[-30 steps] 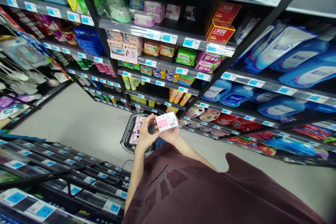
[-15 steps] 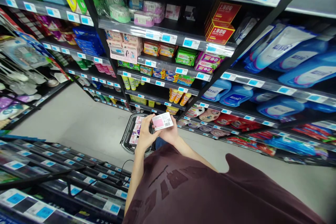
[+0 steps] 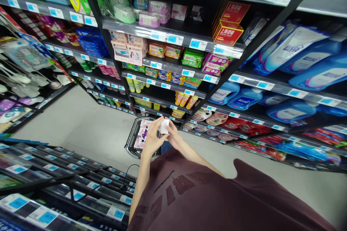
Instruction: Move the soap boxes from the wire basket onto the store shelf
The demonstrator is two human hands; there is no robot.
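Note:
Both hands hold a small white and pink box (image 3: 164,126) in front of my chest. My left hand (image 3: 152,138) wraps its fingers round the box's left side. My right hand (image 3: 173,138) grips it from the right and below. The box is turned so only a narrow white end shows. Below the hands on the floor stands a black shopping basket (image 3: 132,140) with several small pink and white packs in it.
Dark shelves with soap boxes (image 3: 192,58), red cartons (image 3: 227,32) and blue detergent bottles (image 3: 303,48) rise ahead and to the right. A low rack with blue price tags (image 3: 46,173) runs along my left. Grey floor (image 3: 81,122) opens between them.
The box has been turned and lowered slightly: its pink barcode face showed before, now only a narrow end shows. Both hands closed in round it.

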